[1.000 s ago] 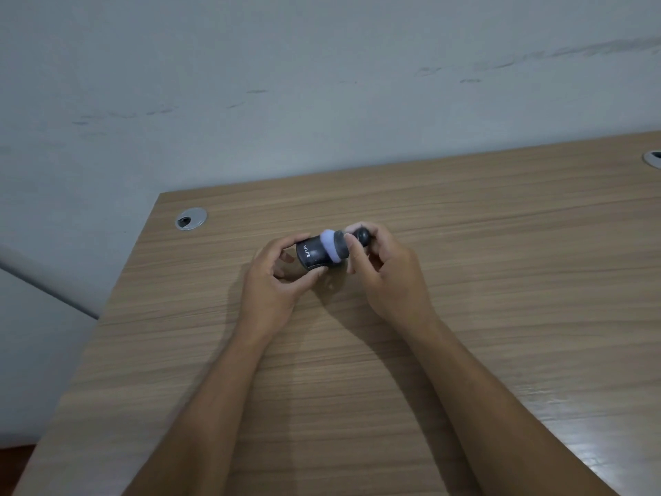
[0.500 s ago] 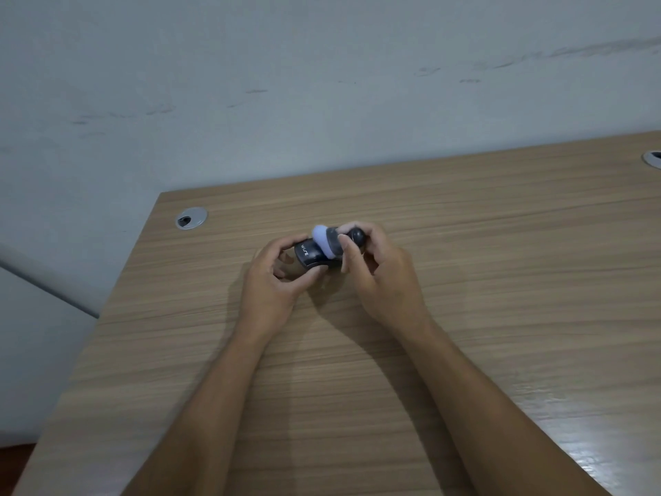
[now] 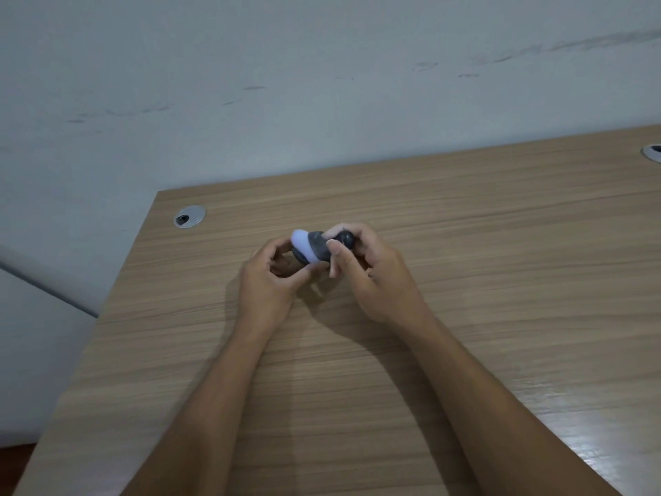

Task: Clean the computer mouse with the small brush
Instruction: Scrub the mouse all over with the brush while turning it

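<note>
A small brush with pale, whitish-blue bristles and a dark grey head ends in a round black knob. My right hand grips it by that knob end. The bristles lie across a dark computer mouse, of which only a sliver shows beneath the brush. My left hand pinches the mouse between thumb and fingers just above the wooden desk. Most of the mouse is hidden by the brush and fingers.
A silver cable grommet sits near the desk's far left corner, and another grommet shows at the right edge of the view. The desk's left edge runs diagonally beside a grey wall.
The brush has swept leftward over the mouse; its bristles now cover the part of the mouse that showed before. My left hand has stayed in place.
</note>
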The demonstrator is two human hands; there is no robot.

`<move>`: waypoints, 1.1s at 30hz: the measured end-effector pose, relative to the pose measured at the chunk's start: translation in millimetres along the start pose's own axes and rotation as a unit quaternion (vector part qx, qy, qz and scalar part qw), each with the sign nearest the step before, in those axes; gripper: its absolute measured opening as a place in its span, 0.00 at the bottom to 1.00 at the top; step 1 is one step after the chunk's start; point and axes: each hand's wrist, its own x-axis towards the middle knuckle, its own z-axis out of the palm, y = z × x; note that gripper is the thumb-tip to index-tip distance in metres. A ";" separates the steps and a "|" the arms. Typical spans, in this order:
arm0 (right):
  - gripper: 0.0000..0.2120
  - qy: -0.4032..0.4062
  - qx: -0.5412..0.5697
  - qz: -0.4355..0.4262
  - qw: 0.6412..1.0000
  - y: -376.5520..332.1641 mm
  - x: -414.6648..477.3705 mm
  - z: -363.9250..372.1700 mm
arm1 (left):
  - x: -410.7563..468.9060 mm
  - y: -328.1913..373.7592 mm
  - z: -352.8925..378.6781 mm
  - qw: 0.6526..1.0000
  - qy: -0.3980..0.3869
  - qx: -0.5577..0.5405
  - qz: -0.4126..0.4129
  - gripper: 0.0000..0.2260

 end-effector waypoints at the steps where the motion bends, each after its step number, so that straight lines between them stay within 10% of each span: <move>1: 0.07 -0.008 -0.012 0.000 1.000 0.8 0.3 0.9 | -0.5 -0.1 0.2 1.000 0.000 0.004 0.001 0.22; 33: 0.03 0.015 -0.011 0.057 0.998 15.3 4.0 -19.9 | 1.1 -6.9 3.9 0.997 0.031 -0.052 -0.049 0.17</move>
